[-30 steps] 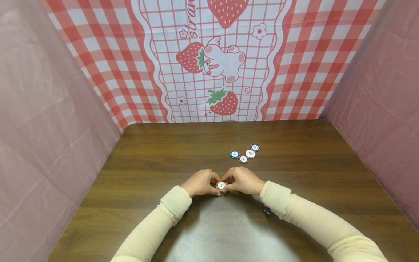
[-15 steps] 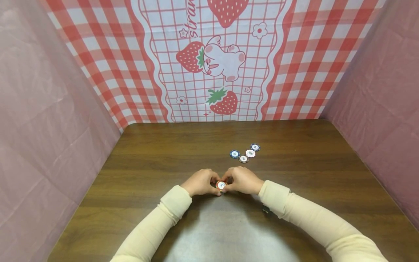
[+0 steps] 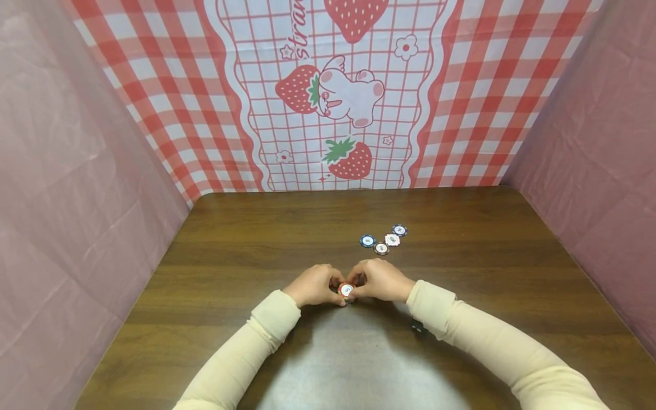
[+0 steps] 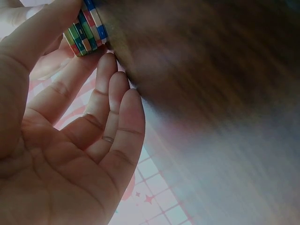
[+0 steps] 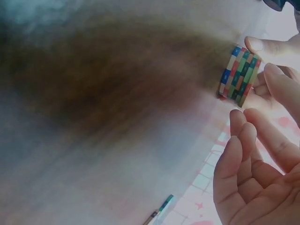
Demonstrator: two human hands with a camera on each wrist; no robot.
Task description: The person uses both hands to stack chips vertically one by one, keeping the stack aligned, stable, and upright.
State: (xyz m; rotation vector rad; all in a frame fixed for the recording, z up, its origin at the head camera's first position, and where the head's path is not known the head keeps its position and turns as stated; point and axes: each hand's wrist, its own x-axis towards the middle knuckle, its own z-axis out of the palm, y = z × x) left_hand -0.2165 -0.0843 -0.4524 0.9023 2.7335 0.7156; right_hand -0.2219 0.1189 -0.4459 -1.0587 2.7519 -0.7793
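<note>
A short stack of poker chips [image 3: 346, 290] stands on the table between both hands. Its top chip has a white centre and an orange-red rim. In the left wrist view the striped edges of the chips [image 4: 88, 32] show blue, red and green. My left hand [image 3: 315, 286] pinches the stack from the left, between thumb and forefinger. From the other side my right hand [image 3: 380, 280] holds it the same way, its thumb over the near edge. The other right-hand fingers [image 5: 234, 157] are bent and clear of the chips.
Several loose chips lie flat beyond the right hand: a blue chip [image 3: 367, 241], a brown-rimmed chip [image 3: 381, 248], a pale chip [image 3: 392, 240] and a dark blue chip [image 3: 400, 230]. A checked strawberry cloth [image 3: 348, 125] hangs behind the wooden table [image 3: 246, 228].
</note>
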